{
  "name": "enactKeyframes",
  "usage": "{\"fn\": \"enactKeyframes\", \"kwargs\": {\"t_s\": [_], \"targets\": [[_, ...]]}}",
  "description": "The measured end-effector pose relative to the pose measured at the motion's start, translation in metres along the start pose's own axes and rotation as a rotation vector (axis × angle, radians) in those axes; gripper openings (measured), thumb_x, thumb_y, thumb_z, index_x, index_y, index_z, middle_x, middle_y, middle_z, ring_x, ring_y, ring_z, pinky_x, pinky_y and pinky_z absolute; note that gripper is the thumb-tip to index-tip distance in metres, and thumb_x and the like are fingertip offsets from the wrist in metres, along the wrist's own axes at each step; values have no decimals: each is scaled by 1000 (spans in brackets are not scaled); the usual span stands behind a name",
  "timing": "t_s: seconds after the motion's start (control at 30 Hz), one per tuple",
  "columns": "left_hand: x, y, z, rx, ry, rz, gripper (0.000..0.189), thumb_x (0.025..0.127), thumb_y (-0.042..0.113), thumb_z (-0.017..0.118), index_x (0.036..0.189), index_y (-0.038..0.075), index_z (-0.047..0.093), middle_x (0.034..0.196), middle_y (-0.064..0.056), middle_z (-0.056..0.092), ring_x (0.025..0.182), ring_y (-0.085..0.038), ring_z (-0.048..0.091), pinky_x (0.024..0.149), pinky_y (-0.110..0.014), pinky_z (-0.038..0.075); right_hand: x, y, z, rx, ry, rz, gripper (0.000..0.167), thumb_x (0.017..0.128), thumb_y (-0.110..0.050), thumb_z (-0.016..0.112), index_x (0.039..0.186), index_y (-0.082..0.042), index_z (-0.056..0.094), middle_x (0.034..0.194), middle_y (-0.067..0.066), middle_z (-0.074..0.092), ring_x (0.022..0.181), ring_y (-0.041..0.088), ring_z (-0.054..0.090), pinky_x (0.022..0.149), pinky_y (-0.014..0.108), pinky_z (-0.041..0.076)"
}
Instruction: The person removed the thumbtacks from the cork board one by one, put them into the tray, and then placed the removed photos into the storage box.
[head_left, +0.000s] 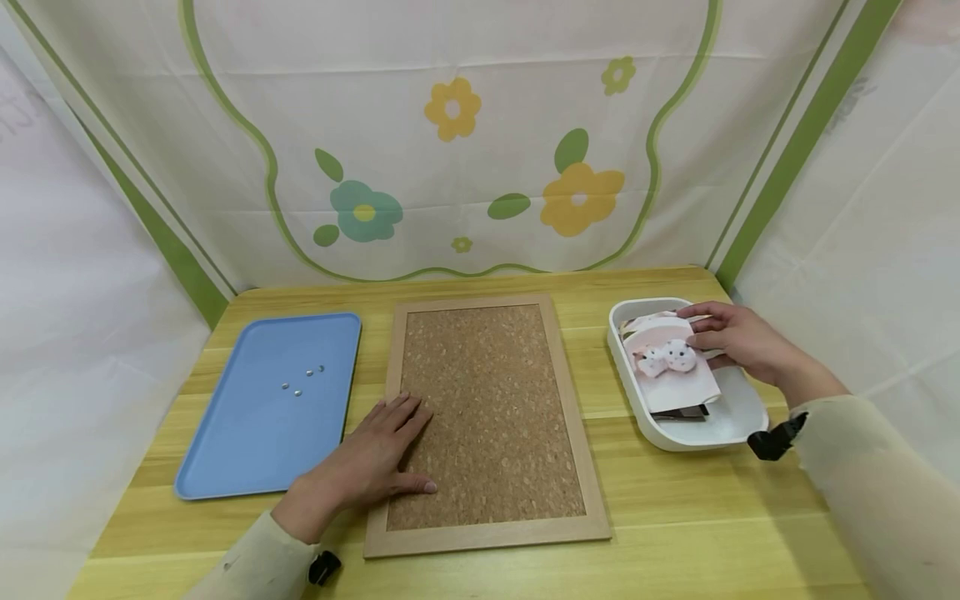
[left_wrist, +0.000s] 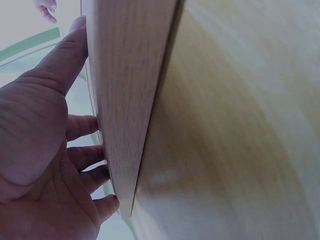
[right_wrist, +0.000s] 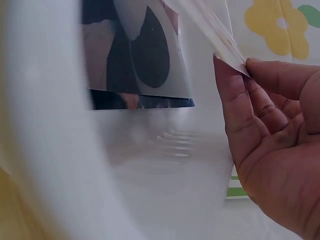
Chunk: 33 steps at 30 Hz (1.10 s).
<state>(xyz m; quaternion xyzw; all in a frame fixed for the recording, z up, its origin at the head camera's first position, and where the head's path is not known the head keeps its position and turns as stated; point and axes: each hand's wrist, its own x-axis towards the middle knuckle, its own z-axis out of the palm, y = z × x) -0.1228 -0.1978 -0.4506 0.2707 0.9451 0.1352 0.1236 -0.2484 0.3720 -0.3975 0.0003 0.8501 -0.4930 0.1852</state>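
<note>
My left hand (head_left: pixel 367 462) lies spread on the left side of the wood-framed cork board (head_left: pixel 487 400), fingers and thumb touching it. In the left wrist view its fingertips meet the wooden frame (left_wrist: pixel 122 90). Over the white plastic basket (head_left: pixel 648 437), my right hand (head_left: pixel 738 342) pinches the edge of a pink-and-white card (head_left: pixel 690 390) between thumb and fingers. The right wrist view shows this card (right_wrist: pixel 215 37) tilted up at its edge. A white dotted bow-like piece (head_left: pixel 678 356) sits on the card. Beneath, glossy dark-printed pictures (right_wrist: pixel 145 55) lie in the basket.
A blue tray (head_left: pixel 255 442) with several small metallic pieces (head_left: pixel 297 392) lies left of the cork board. All stand on a yellow wooden table (head_left: pixel 675 533). A flower-printed curtain (head_left: pixel 480 167) hangs behind, with white cloth on both sides.
</note>
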Motion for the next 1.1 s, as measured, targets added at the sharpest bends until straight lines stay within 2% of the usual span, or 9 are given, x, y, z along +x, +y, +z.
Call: {"fn": "enactKeyframes", "kwargs": {"t_s": [0.2,0.33,0.47,0.57,0.73,0.83,0.93,1.03,1.1], "targets": [[1,-1,0,5,-2,1,104,91,71,67,167,9,31,174,-18,22,163,-40,16,131,-58,14,3,-1,5,-2,-15,-12,59,104,-11,66,155,-3,39,116,3,62,93,9,67,77,38,64],[1,-1,0,4,-3,1,104,91,72,67,167,9,32,175,-17,21,163,-39,16,132,-57,13,4,-2,7,-8,-18,-10,59,104,-10,65,157,-2,39,125,12,66,95,11,71,79,41,65],[1,-1,1,2,-3,-1,105,90,72,67,167,10,32,175,-17,21,163,-39,15,132,-58,14,2,-6,9,-82,-11,0,57,107,-11,59,158,2,37,134,30,63,99,18,73,81,41,65],[1,-1,1,2,-1,-4,105,90,72,67,167,10,32,175,-17,22,163,-39,16,132,-57,13,0,-11,10,-186,24,7,55,108,-12,55,156,8,36,132,37,61,99,23,74,79,39,66],[2,0,1,5,7,-9,105,90,71,68,166,9,32,174,-18,23,163,-39,16,132,-57,14,-4,-20,12,-361,132,33,53,108,-15,52,152,12,39,127,40,64,93,29,77,76,40,66],[2,1,0,4,6,-11,105,90,71,68,166,9,32,174,-18,23,163,-39,16,132,-57,13,-8,-27,18,-447,225,15,50,109,-19,50,149,11,44,124,37,66,89,30,77,73,40,65],[4,2,-1,1,1,-12,105,90,71,68,167,10,32,174,-18,23,163,-39,16,132,-57,13,-16,-38,29,-511,338,-60,46,108,-19,48,144,9,51,120,32,70,90,34,76,69,37,61],[5,4,-4,-2,-7,-18,104,90,71,68,166,10,33,174,-17,24,163,-38,16,132,-57,14,-24,-49,48,-548,460,-162,42,107,-19,47,138,6,59,116,28,73,95,40,73,72,43,55],[7,5,-5,-2,-7,-25,100,92,68,68,165,9,35,173,-17,26,162,-38,19,131,-57,16,-31,-58,64,-537,507,-214,40,107,-19,48,137,4,62,119,27,73,101,44,71,78,50,54]]}}
